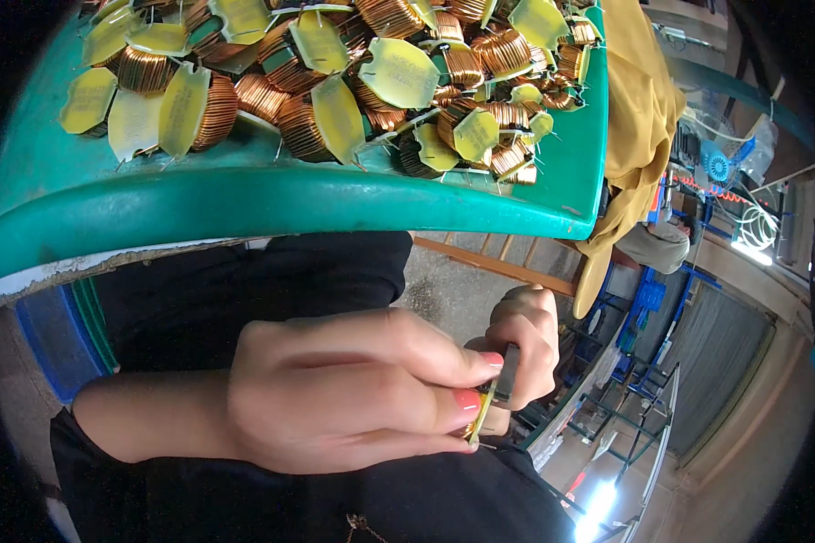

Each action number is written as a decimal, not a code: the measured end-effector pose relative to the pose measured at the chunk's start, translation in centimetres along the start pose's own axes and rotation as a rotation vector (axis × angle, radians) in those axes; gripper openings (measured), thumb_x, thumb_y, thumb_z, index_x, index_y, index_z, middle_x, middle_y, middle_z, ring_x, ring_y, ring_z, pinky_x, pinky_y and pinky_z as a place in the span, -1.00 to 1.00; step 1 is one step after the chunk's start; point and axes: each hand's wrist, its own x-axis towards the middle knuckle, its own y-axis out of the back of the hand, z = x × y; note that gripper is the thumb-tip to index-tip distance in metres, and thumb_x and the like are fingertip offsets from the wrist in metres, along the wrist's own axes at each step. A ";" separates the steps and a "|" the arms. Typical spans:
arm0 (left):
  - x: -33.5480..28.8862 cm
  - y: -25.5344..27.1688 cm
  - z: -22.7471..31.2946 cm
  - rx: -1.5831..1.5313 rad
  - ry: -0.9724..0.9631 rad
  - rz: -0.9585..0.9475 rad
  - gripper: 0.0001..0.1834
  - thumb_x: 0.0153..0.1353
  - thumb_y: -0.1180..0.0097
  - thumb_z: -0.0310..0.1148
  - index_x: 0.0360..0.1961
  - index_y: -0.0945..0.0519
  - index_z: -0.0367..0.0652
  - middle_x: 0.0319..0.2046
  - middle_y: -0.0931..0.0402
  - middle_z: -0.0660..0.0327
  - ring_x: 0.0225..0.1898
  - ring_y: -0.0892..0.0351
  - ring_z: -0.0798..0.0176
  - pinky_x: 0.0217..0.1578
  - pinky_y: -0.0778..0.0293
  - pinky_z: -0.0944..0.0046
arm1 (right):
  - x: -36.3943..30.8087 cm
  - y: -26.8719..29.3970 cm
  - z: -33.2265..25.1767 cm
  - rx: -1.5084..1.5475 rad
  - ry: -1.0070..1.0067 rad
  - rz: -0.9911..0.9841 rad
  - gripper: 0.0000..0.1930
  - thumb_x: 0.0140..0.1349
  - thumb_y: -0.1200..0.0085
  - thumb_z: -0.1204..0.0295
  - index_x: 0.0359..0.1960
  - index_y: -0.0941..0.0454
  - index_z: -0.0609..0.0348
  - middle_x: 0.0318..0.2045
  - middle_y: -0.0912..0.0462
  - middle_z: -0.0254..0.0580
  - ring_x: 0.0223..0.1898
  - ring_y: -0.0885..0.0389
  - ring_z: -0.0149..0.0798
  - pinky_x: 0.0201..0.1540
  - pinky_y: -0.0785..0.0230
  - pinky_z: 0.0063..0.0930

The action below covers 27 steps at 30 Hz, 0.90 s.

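Note:
In front of my body, my left hand (335, 389) pinches a copper-wound coil (471, 429) with a yellow board (485, 414) on its end. Most of that coil is hidden behind the fingers. My right hand (527, 339) is closed around a dark grey flat-sided object (508, 373), held right against the yellow board. Its full shape is covered, so I cannot tell its kind. Beyond my hands, many similar copper coils (301, 127) with yellow boards (398, 74) lie heaped, with thin wire leads sticking out.
The heap rests on a green plastic surface (290, 201) with a raised, rounded near edge. Mustard-coloured cloth (638, 100) hangs at its right side. A wooden stool or chair part (493, 264) stands beyond my right hand. A blue bin (59, 339) is at the left.

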 end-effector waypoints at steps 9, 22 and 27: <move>0.3 0.1 0.6 0.014 0.047 0.023 -0.63 -0.21 -0.40 -0.65 -0.32 -0.54 -0.21 -0.17 -0.51 0.04 -0.25 -0.62 0.10 -0.31 -0.61 0.26 | 0.4 0.7 1.5 0.492 0.030 0.009 -0.45 0.25 0.20 -0.11 -0.52 -0.42 0.20 -0.53 -0.46 -0.21 -0.46 -0.39 -0.17 -0.31 -0.31 -0.24; 1.0 0.5 0.8 0.047 0.015 -0.022 -0.63 -0.21 -0.42 -0.60 -0.31 -0.55 -0.21 -0.19 -0.50 0.04 -0.25 -0.61 0.10 -0.32 -0.60 0.26 | -0.1 0.0 -0.3 0.321 0.114 -0.065 -0.46 0.27 0.22 -0.09 -0.52 -0.42 0.20 -0.54 -0.47 -0.16 -0.50 -0.38 -0.18 -0.36 -0.32 -0.26; 0.6 0.4 0.3 0.035 -0.018 0.010 -0.64 -0.19 -0.41 -0.60 -0.31 -0.56 -0.21 -0.18 -0.49 0.03 -0.26 -0.61 0.10 -0.31 -0.60 0.25 | 0.1 0.2 -0.1 0.280 0.136 -0.084 -0.45 0.28 0.23 -0.09 -0.52 -0.41 0.20 -0.55 -0.45 -0.17 -0.55 -0.37 -0.19 -0.42 -0.32 -0.27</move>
